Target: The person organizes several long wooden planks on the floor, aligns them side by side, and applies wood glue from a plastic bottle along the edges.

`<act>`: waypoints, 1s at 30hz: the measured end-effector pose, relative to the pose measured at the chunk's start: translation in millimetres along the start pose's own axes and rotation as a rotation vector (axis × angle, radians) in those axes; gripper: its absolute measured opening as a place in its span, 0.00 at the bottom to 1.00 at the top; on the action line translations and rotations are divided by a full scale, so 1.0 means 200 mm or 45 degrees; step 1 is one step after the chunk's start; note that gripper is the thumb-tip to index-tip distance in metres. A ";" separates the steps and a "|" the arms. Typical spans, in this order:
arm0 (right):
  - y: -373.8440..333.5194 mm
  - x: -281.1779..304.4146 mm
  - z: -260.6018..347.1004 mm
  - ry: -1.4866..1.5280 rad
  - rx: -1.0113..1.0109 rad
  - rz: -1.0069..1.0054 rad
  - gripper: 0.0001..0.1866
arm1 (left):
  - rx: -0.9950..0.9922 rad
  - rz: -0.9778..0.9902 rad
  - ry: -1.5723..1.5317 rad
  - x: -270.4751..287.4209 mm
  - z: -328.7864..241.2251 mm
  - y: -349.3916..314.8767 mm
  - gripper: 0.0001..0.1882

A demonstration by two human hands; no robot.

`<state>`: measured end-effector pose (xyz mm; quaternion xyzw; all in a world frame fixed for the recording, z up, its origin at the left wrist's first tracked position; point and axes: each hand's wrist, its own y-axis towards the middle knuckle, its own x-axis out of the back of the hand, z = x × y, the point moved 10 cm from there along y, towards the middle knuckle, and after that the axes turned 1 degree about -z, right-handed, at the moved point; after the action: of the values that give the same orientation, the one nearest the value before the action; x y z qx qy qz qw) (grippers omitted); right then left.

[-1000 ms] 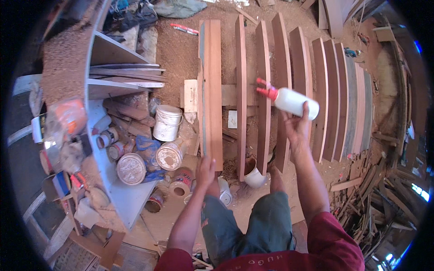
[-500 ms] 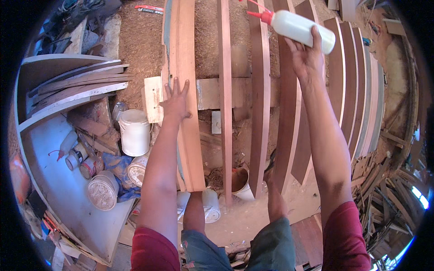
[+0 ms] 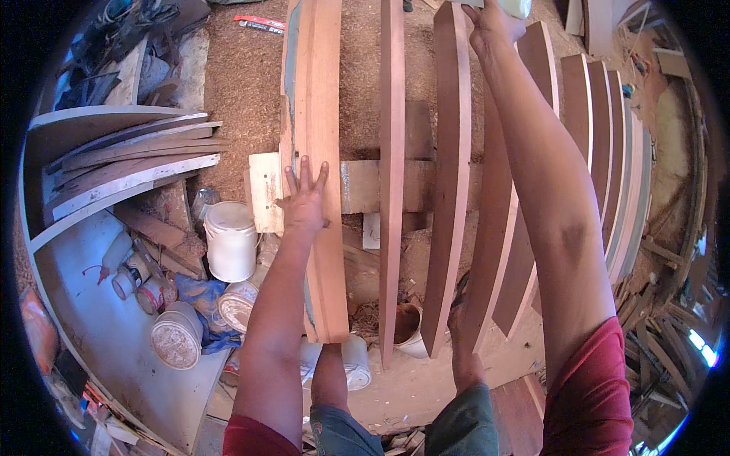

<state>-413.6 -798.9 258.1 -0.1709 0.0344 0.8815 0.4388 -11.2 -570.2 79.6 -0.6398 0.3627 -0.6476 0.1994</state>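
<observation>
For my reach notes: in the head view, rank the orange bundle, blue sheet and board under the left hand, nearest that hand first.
1. Board, under the left hand.
2. Blue sheet, to its left.
3. Orange bundle, far left.

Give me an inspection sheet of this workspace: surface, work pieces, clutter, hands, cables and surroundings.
Surface: brown ground strewn with what looks like sawdust.
Work pieces: wide board with a bluish-grey strip along its left side; row of boards to its right; pale bottle, cut off by the upper picture edge.
Clutter: white bucket, blue sheeting and containers at left.
Hands: left hand flat on the wide board, fingers spread; right hand gripping the pale bottle.
Cables: none clearly made out.
Surroundings: pale open cabinet at left, scrap wood at right.
</observation>
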 end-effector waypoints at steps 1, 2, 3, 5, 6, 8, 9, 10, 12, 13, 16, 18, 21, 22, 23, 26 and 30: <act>0.02 -0.02 -0.02 -0.043 0.012 0.007 0.34 | 0.001 0.013 0.005 0.00 0.00 0.00 0.74; 0.02 -0.06 -0.04 -0.082 0.017 0.021 0.35 | 0.012 0.025 0.009 -0.01 0.01 0.00 0.74; 0.01 -0.09 -0.05 -0.121 0.023 0.035 0.35 | 0.022 0.038 0.012 -0.01 0.02 0.00 0.74; 0.04 -0.16 -0.04 -0.167 0.146 0.058 0.36 | 0.022 0.043 0.000 -0.01 0.02 0.00 0.73; 0.06 -0.17 -0.04 -0.191 0.211 0.067 0.37 | 0.018 0.045 -0.005 -0.01 0.02 0.00 0.73; 0.10 -0.20 -0.05 -0.301 0.226 0.071 0.37 | 0.018 0.055 -0.018 0.00 0.02 0.00 0.73; 0.11 -0.22 -0.05 -0.355 0.232 0.074 0.37 | 0.019 0.061 -0.025 0.01 0.02 0.00 0.72; 0.11 -0.23 -0.05 -0.369 0.278 0.075 0.38 | 0.020 0.057 -0.027 0.00 0.02 -0.01 0.72; 0.13 -0.25 -0.05 -0.391 0.338 0.073 0.38 | 0.013 0.046 -0.028 0.01 0.02 -0.01 0.72; 0.14 -0.25 -0.05 -0.399 0.361 0.076 0.38 | 0.014 0.044 -0.030 0.01 0.02 -0.01 0.72; 0.16 -0.26 -0.07 -0.425 0.406 0.082 0.38 | 0.020 0.046 -0.026 0.02 0.01 -0.01 0.71; 0.17 -0.26 -0.09 -0.440 0.432 0.085 0.38 | 0.020 0.049 -0.009 0.02 0.00 -0.01 0.71; 0.18 -0.28 -0.09 -0.438 0.461 0.095 0.39 | 0.041 0.023 0.029 0.03 0.01 -0.01 0.71; 0.17 -0.28 -0.09 -0.432 0.465 0.097 0.39 | 0.041 0.026 0.025 0.03 0.01 -0.02 0.71; 0.18 -0.28 -0.09 -0.437 0.475 0.095 0.39 | 0.033 0.034 0.021 0.03 0.01 -0.02 0.71; 0.19 -0.27 -0.11 -0.447 0.492 0.093 0.39 | 0.027 0.040 0.017 0.03 0.01 -0.01 0.71; 0.20 -0.26 -0.12 -0.452 0.521 0.087 0.39 | 0.020 0.042 0.012 0.02 0.00 -0.01 0.72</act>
<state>-409.4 -867.1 249.1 0.0799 0.1401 0.8867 0.4333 -10.6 -571.4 83.3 -0.6291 0.3690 -0.6500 0.2134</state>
